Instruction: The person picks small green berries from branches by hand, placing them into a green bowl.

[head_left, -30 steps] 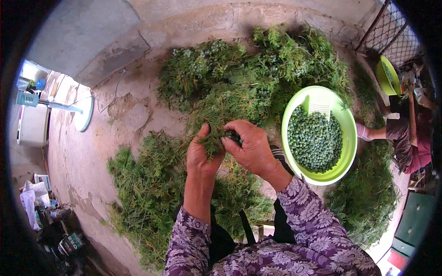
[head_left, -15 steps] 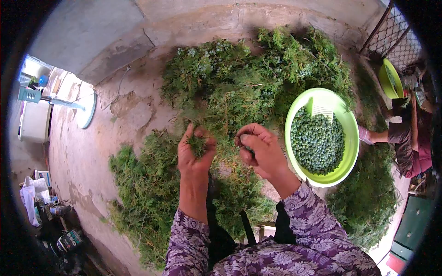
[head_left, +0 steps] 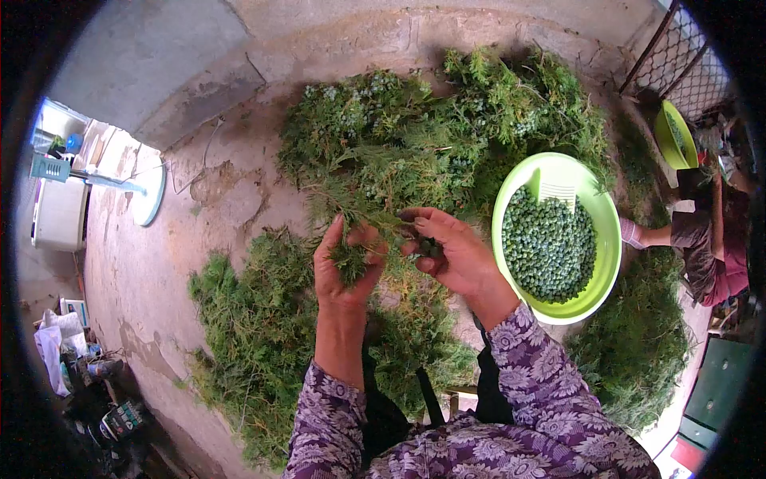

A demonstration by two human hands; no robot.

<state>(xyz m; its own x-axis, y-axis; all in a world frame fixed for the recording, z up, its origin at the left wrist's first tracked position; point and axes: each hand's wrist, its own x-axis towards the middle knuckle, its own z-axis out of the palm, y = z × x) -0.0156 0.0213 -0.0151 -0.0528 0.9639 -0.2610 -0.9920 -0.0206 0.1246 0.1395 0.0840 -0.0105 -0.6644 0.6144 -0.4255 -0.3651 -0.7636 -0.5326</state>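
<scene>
My left hand (head_left: pixel 345 267) is closed around a green conifer sprig (head_left: pixel 348 257), whose feathery leaves stick out above the fingers. Close beside it, my right hand (head_left: pixel 453 254) has its fingers curled at the sprig's right-hand end, with small dark green berries partly showing in the fingers. To the right stands a lime-green basin (head_left: pixel 614 263) with a ribbed panel inside. Round bluish-green berries (head_left: pixel 550 247) fill much of it. Beyond my hands lies a heap of berry-bearing conifer branches (head_left: pixel 375 120).
More cut branches (head_left: pixel 255 343) lie on the concrete floor at left, and another pile (head_left: pixel 630 351) lies at lower right. Another person's leg (head_left: pixel 658 236) reaches in beside the basin. A second green basin (head_left: pixel 675 136) stands at far right. A pale blue fan (head_left: pixel 148 195) stands at left.
My two hands have come closer together. The right hand has moved to the sprig's end, and more of the sprig now shows between the hands.
</scene>
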